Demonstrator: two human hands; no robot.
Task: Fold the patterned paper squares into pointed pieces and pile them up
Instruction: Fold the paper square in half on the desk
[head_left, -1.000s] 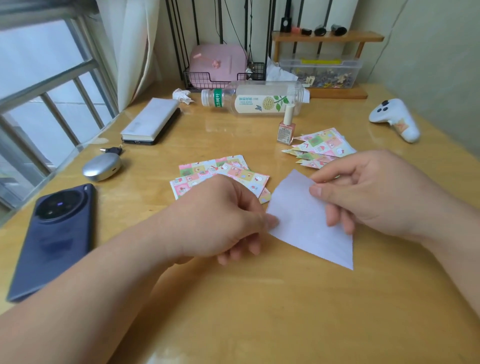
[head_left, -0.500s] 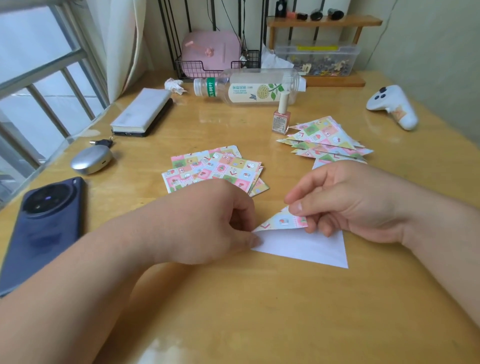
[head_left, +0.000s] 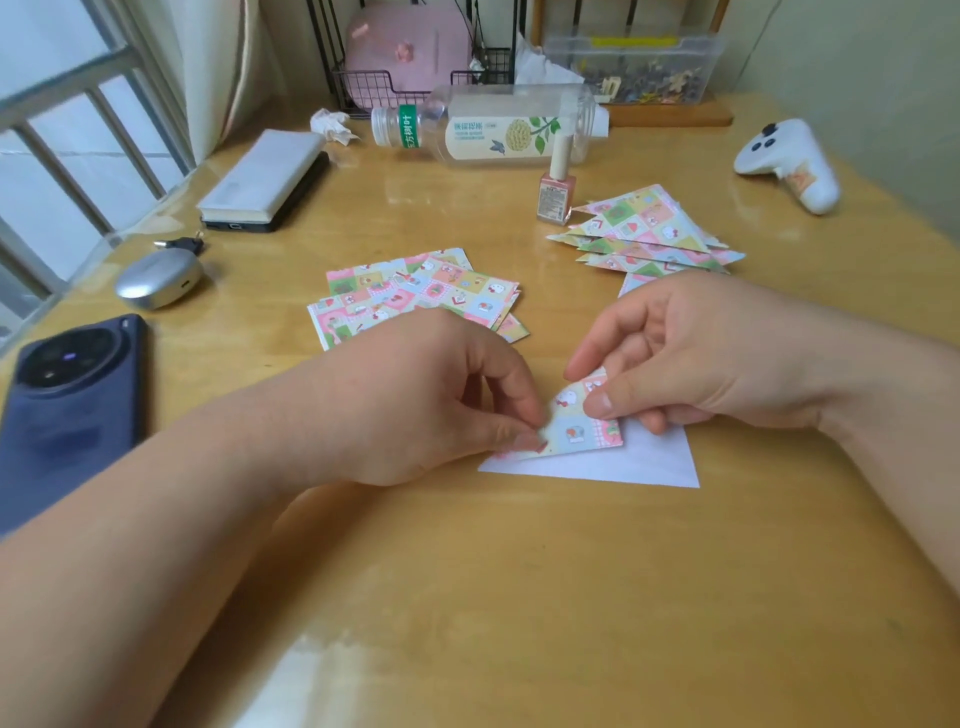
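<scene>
A paper square (head_left: 644, 460) lies white side up on the wooden desk (head_left: 519, 597), its far corner folded toward me so the patterned side shows. My right hand (head_left: 691, 358) pinches that patterned flap between thumb and fingers. My left hand (head_left: 415, 400) presses the fold's left end with curled fingertips. Behind my left hand lies a fanned stack of flat patterned squares (head_left: 415, 291). A pile of folded pointed pieces (head_left: 649, 234) sits behind my right hand.
A dark phone (head_left: 72, 395) and a silver earbud case (head_left: 158, 278) lie at the left. A notebook on a device (head_left: 265, 176), a plastic bottle on its side (head_left: 493, 127), a nail polish bottle (head_left: 557, 182) and a white controller (head_left: 789, 161) sit farther back.
The far corner of the white sheet has been folded down toward me, so more of the patterned side shows. My head has moved closer to the desk.
</scene>
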